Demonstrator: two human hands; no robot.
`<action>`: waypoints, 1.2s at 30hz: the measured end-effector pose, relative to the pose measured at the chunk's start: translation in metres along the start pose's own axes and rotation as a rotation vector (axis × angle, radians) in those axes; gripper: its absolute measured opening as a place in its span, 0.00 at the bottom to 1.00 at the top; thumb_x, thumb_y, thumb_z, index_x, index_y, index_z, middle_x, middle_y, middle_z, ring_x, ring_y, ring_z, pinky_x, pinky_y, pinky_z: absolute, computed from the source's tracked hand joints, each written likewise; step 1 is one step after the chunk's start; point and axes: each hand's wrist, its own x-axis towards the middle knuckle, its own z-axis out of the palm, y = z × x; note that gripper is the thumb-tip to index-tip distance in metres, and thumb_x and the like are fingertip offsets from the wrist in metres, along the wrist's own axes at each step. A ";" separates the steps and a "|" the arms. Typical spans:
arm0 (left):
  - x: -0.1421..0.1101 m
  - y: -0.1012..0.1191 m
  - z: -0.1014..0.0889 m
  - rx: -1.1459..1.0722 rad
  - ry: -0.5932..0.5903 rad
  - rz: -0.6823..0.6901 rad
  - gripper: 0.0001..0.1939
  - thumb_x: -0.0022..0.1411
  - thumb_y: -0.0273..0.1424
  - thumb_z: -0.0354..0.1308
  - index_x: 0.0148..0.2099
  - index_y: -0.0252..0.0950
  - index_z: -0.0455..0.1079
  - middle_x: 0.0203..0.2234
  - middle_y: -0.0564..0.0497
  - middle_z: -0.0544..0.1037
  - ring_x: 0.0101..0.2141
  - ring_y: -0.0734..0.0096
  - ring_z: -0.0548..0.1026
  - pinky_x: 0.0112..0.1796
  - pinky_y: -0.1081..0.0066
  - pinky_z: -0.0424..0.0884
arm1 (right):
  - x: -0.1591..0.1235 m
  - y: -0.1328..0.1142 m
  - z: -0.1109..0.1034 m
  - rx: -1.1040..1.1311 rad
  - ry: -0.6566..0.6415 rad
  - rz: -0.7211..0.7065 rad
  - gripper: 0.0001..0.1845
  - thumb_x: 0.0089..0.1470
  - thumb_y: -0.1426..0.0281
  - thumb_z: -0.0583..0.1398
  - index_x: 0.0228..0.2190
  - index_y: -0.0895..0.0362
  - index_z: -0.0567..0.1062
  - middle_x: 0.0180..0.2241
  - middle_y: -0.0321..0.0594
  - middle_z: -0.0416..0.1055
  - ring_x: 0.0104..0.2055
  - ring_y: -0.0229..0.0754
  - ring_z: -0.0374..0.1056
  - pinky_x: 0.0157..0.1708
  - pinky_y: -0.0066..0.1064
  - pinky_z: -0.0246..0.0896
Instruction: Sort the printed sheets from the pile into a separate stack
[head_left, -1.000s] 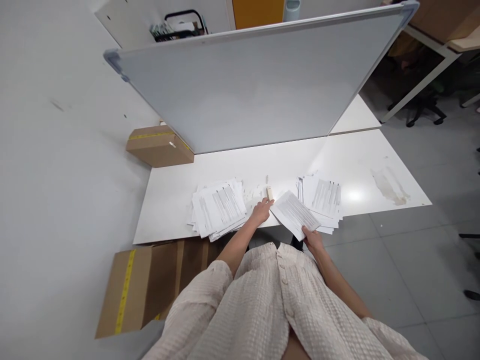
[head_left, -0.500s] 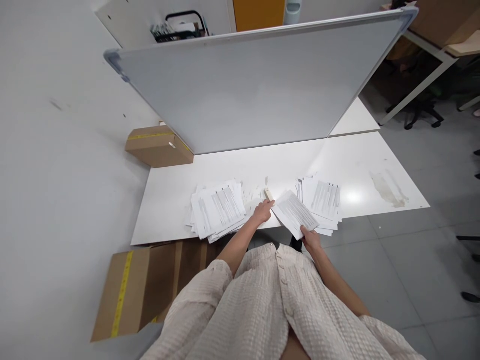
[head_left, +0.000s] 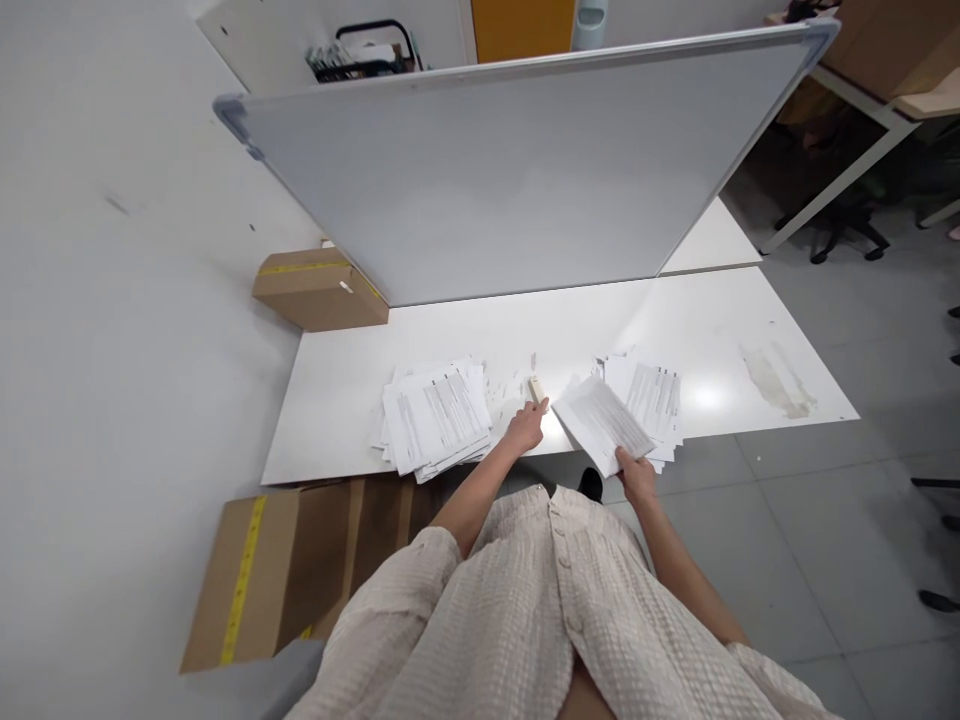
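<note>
My left hand [head_left: 526, 426] is over the front of the table, its index finger stretched out at the near end of a small beige oblong object [head_left: 536, 388], perhaps a stapler. Whether the finger touches it I cannot tell. My right hand [head_left: 636, 472] is closed on the near right corner of printed sheets [head_left: 604, 422], which tilt over the table's front edge. How many sheets it holds is unclear. Beyond them, partly covered, a loose pile of printed papers [head_left: 654, 400] lies on the right. To my left spreads another pile of papers [head_left: 435, 418].
A large whiteboard [head_left: 525, 180] stands along the back of the white table [head_left: 330, 400]. One cardboard box [head_left: 322, 295] sits at the table's back left; another open box [head_left: 255, 580] is below the front left edge. A wall rises at the left.
My right hand has drawn the sheets right, away from the beige object and my left hand. My left hand has barely moved; its index finger now points out beside the object.
</note>
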 end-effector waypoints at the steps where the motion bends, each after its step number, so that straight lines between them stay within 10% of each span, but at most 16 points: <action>1: -0.006 0.001 -0.001 -0.027 0.042 0.024 0.32 0.56 0.23 0.43 0.61 0.44 0.39 0.50 0.44 0.58 0.45 0.60 0.62 0.42 0.66 0.60 | 0.002 -0.007 -0.005 0.052 0.101 0.003 0.21 0.36 0.63 0.60 0.35 0.59 0.68 0.34 0.46 0.72 0.37 0.46 0.69 0.27 0.31 0.69; 8: -0.058 -0.016 -0.003 -0.132 0.377 0.105 0.21 0.61 0.29 0.39 0.57 0.39 0.54 0.43 0.46 0.64 0.44 0.65 0.62 0.45 0.67 0.58 | 0.022 -0.043 -0.025 0.288 0.242 0.007 0.21 0.33 0.65 0.64 0.33 0.57 0.66 0.34 0.40 0.71 0.30 0.39 0.69 0.24 0.28 0.68; 14: -0.098 -0.084 -0.014 0.133 0.648 -0.204 0.22 0.58 0.37 0.49 0.54 0.37 0.59 0.47 0.43 0.63 0.47 0.56 0.59 0.44 0.61 0.59 | 0.003 -0.022 -0.028 0.048 0.187 0.221 0.20 0.38 0.56 0.61 0.24 0.59 0.64 0.18 0.37 0.67 0.14 0.31 0.61 0.10 0.21 0.57; 25: -0.115 -0.111 -0.010 0.307 0.520 -0.164 0.21 0.55 0.37 0.53 0.51 0.41 0.61 0.47 0.43 0.64 0.46 0.53 0.60 0.40 0.60 0.62 | -0.027 -0.030 0.076 -0.199 -0.365 0.049 0.19 0.42 0.54 0.58 0.27 0.58 0.67 0.23 0.38 0.69 0.17 0.32 0.63 0.16 0.24 0.60; 36: -0.112 -0.122 -0.022 -0.055 0.739 -0.243 0.16 0.63 0.30 0.37 0.38 0.32 0.66 0.28 0.46 0.71 0.30 0.67 0.68 0.33 0.67 0.64 | -0.049 -0.039 0.145 -0.370 -0.763 0.013 0.19 0.45 0.54 0.55 0.27 0.58 0.67 0.26 0.39 0.69 0.19 0.33 0.64 0.17 0.25 0.61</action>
